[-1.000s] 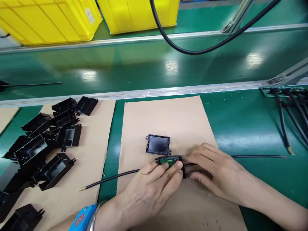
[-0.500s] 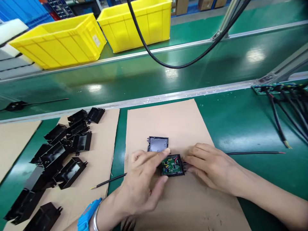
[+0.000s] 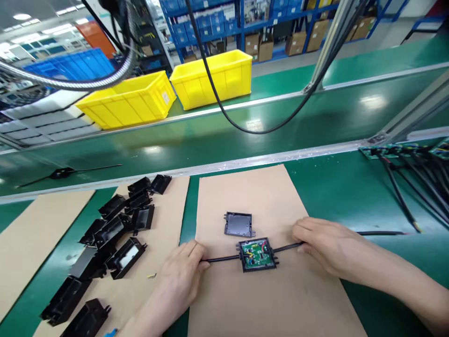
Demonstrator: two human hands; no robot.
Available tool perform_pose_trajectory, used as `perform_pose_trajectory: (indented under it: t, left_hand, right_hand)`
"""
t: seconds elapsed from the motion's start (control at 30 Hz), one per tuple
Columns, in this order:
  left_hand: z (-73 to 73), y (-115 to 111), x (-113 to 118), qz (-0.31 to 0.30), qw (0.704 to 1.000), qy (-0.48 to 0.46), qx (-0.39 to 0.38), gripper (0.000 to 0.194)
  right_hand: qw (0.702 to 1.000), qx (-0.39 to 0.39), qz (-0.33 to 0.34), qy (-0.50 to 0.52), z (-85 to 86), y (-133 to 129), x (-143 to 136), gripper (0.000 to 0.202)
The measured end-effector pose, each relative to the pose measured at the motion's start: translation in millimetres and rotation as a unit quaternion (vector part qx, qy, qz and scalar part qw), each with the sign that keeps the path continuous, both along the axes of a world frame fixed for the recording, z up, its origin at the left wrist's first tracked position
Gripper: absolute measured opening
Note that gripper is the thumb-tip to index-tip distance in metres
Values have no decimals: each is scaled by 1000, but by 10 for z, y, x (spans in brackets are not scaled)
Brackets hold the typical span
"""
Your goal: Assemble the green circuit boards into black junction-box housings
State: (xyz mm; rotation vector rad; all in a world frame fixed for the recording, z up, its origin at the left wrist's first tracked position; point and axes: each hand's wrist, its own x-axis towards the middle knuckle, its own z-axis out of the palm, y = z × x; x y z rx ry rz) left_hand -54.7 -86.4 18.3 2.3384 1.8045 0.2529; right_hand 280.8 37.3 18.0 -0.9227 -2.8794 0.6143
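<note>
A black plastic housing with a green circuit board inside lies face up on the cardboard sheet. Black cables leave it on both sides. My left hand pinches the left cable, a short way from the housing. On the other side, my right hand grips the right cable, whose far end sticks out beyond the hand. Just behind the housing rests a flat black cover, inner side up, touched by neither hand.
Several empty black housings lie heaped on a second cardboard sheet at left. Boards with black cables are at the right. Yellow bins stand behind the metal rail, and a black cable hangs in a loop ahead.
Both hands have moved outward from the housing onto its cables, the left one letting go of the housing's edge. The camera view has tilted up, showing more of the background.
</note>
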Motion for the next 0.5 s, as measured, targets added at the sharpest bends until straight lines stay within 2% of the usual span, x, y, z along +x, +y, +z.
perform_pose_trajectory:
  t: [0.07, 0.13, 0.2, 0.27, 0.33, 0.4, 0.47, 0.5]
  left_hand:
    - [111, 65, -57, 9, 1000, -6, 15, 17]
    - [249, 286, -133, 21, 1000, 14, 19, 16]
    - [361, 682, -199, 44, 997, 64, 18, 14]
    - [415, 1201, -238, 81, 992, 88, 35, 10]
    - [408, 1724, -259, 116, 987, 103, 43, 14]
    - [353, 2121, -293, 142, 982, 115, 43, 28]
    - [271, 2304, -386, 162, 978, 126, 41, 34]
    - [229, 2311, -469, 174, 975, 130, 37, 34]
  right_hand:
    - [1000, 18, -7, 22, 99, 102, 4, 15]
    - [998, 44, -9, 51, 203, 360, -28, 13]
    - [994, 85, -19, 69, 279, 786, -118, 12]
    - [988, 129, -52, 59, 310, 1321, -272, 12]
    - [983, 150, -92, 44, 298, 1846, -470, 16]
    - [979, 166, -105, 47, 248, 2226, -673, 19]
    - [979, 174, -96, 55, 163, 2358, -846, 24]
    - [980, 173, -84, 58, 112, 2317, -916, 27]
